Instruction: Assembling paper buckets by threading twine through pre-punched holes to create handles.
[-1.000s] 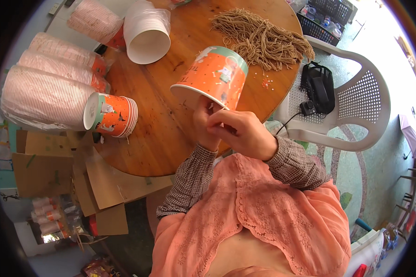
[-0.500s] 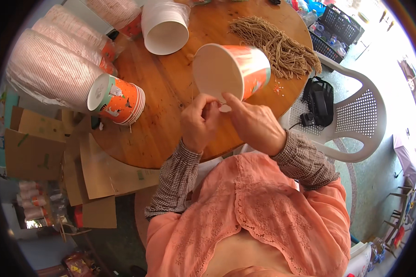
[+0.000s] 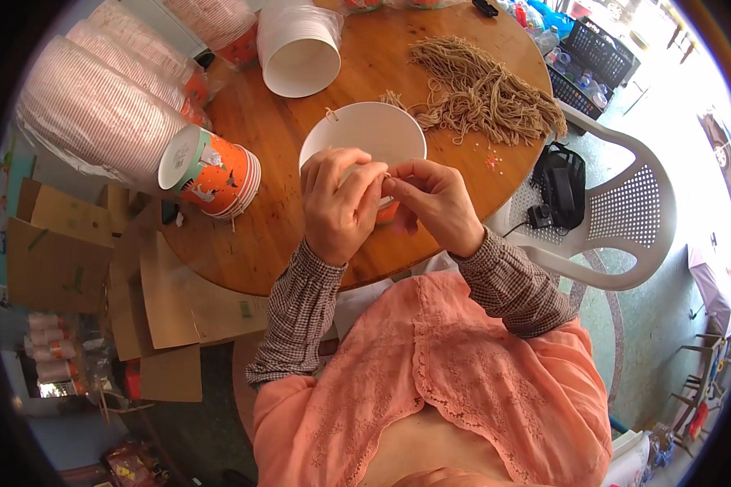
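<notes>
A paper bucket (image 3: 382,128) with a white inside and an orange printed outside stands mouth up in front of me on the table. A short loop of tan cord (image 3: 331,114) sticks up at its far left rim. Over the near rim my left hand (image 3: 341,201) is closed, fingertips pinched together. My right hand (image 3: 439,203) meets it there, thumb and forefinger pinching. Whatever small thing lies between the fingertips is mostly hidden. Beyond the bucket, to the right, lies a loose heap of tan cords (image 3: 491,89).
Orange printed buckets (image 3: 223,174) lie nested at the left of the round wooden table (image 3: 252,252), beside long wrapped stacks (image 3: 97,114). White buckets (image 3: 302,66) in plastic lie behind. Right: a plastic chair (image 3: 638,191) holding a black bag (image 3: 562,183). Cardboard boxes (image 3: 65,252) stand lower left.
The bucket has gone from lying tilted with its mouth to the left to standing mouth up, nearer me. Both hands have come together over its near rim.
</notes>
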Available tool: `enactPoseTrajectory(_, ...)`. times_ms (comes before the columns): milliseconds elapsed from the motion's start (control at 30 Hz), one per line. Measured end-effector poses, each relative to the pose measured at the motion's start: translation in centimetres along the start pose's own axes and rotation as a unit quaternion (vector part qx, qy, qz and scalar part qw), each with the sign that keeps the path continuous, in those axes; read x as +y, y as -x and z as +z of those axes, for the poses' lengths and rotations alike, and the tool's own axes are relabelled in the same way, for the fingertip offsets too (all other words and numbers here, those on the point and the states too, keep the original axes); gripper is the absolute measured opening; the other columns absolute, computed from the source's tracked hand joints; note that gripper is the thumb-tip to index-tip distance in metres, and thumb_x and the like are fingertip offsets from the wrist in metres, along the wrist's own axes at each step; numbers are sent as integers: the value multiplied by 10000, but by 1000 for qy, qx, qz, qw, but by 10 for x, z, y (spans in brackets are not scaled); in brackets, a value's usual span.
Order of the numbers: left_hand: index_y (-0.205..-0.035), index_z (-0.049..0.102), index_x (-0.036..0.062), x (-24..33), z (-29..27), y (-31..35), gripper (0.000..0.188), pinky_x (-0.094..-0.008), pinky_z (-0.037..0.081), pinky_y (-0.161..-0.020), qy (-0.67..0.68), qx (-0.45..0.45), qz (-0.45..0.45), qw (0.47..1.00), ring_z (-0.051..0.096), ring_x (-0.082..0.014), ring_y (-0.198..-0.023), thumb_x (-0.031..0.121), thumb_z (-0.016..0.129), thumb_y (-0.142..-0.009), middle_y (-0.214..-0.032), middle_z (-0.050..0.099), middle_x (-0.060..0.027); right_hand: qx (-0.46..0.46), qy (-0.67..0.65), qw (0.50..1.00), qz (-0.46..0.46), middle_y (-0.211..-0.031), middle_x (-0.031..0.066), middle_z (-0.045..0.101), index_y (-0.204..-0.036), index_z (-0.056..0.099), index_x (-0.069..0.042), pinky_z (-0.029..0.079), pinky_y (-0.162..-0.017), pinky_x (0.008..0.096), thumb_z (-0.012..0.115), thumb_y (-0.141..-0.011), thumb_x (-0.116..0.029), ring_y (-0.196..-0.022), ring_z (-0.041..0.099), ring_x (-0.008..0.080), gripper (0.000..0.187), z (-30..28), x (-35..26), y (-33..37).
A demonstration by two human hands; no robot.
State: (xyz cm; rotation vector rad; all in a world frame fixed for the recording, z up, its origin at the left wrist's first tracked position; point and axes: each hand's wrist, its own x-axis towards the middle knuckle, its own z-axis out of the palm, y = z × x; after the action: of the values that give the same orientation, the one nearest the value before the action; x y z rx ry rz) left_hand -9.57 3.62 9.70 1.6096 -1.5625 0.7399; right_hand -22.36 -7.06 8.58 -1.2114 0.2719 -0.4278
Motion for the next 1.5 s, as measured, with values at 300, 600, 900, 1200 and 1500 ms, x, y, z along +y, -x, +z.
enactPoseTrajectory(300, -1013, 595, 8, 25, -1, 25, 210, -375, 493, -785, 140, 63, -199, 968, 618, -263, -848, 30, 678, -821, -964, 616, -125, 24, 32, 998, -53, -861, 54, 706, -1000, 627, 9, 441, -454, 174, 612, -933, -115, -520, 558, 40, 141, -2, -3, -2)
enactPoseTrajectory(600, -948, 651, 94, 37, 13, 18, 178, -354, 428, -823, 11, -44, -155, 987, 616, -236, -757, 142, 717, -790, -878, 639, -40, 58, -15, 993, -97, -799, -1, 666, -1074, 670, -18, 410, -491, 150, 627, -922, -88, -593, 542, 19, 173, -9, 16, 3)
enactPoseTrajectory(900, -867, 678, 122, 37, 27, 11, 83, -325, 397, -785, 13, -97, -209, 973, 622, -178, -749, 153, 711, -797, -803, 652, 14, 84, -61, 991, -84, -864, 26, 678, -1058, 660, 4, 421, -498, 163, 612, -933, -108, -609, 563, 34, 174, -9, 15, 9)
enactPoseTrajectory(1200, -840, 661, 127, 28, 19, 7, 69, -404, 346, -938, 7, -92, -100, 991, 624, -148, -757, 135, 712, -793, -782, 639, 21, 57, -10, 998, -19, -901, 107, 709, -1037, 617, -6, 478, -471, 194, 599, -941, -173, -555, 638, 103, 194, -46, -20, 9)
enactPoseTrajectory(1500, -873, 645, 97, 27, 18, 2, 88, -358, 358, -947, 146, -127, -190, 962, 616, -131, -692, 111, 701, -807, -812, 668, 19, 72, 267, 934, -225, -765, -3, 611, -926, 649, 14, 463, -567, 190, 651, -877, -81, -647, 560, 46, 108, -45, -16, -6)
